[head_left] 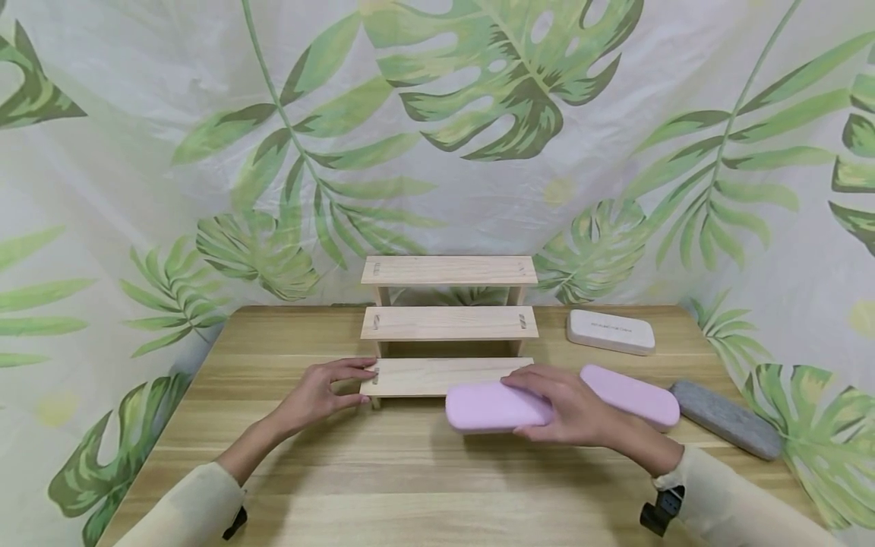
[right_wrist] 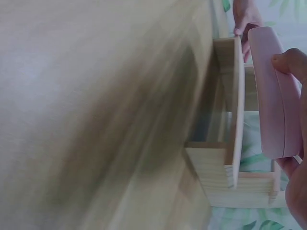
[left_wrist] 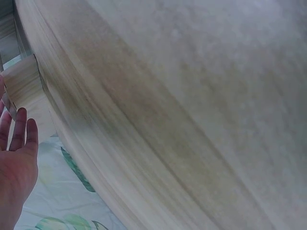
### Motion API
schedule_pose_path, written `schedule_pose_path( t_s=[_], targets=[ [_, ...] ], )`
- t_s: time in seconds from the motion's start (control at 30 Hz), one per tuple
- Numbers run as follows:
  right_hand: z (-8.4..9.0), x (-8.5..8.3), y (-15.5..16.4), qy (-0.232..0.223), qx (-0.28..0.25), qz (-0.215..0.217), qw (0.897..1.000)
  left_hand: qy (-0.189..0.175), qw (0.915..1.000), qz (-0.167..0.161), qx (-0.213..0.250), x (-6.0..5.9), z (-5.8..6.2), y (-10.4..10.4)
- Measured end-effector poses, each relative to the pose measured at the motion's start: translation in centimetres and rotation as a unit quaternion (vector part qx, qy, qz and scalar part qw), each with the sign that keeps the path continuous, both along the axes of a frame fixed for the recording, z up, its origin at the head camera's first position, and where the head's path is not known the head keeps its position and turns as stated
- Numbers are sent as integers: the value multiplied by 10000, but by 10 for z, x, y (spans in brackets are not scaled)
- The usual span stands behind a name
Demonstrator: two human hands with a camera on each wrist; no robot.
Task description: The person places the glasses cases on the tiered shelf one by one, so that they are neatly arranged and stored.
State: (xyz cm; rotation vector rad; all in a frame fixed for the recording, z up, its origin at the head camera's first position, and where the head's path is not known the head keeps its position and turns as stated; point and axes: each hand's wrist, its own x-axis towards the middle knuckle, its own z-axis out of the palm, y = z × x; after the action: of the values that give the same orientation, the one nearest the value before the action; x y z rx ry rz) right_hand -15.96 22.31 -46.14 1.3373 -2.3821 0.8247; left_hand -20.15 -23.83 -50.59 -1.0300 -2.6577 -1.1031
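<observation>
Head view: right hand (head_left: 574, 410) curled around a pink case (head_left: 495, 408), thumb on the near side, fingers over the top, just in front of the lowest step of the wooden rack (head_left: 447, 327). Left hand (head_left: 321, 391) with straight fingers touching that step's left end. Beyond the right fingers, a second pink case (head_left: 632, 395), a grey case (head_left: 724, 418) and a white case (head_left: 611, 331) on the table (head_left: 410, 471).

Left wrist view: straight fingers (left_wrist: 19, 129) near the step edge (left_wrist: 24, 91), holding nothing.

Right wrist view: thumb (right_wrist: 288, 62) pressed on the pink case (right_wrist: 273, 96), right beside the step (right_wrist: 237, 105).
</observation>
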Motion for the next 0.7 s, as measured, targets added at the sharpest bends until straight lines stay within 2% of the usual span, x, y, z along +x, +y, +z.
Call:
schedule_pose_path(
  t_s=[0.33, 0.7],
  targets=[
    [14, -14, 0, 265, -160, -29, 9995, -43, 10000, 20, -53, 0, 2, 0],
    [30, -22, -1, 156, -187, -294, 9993, -102, 9997, 53, -215, -1, 0, -1]
  ],
)
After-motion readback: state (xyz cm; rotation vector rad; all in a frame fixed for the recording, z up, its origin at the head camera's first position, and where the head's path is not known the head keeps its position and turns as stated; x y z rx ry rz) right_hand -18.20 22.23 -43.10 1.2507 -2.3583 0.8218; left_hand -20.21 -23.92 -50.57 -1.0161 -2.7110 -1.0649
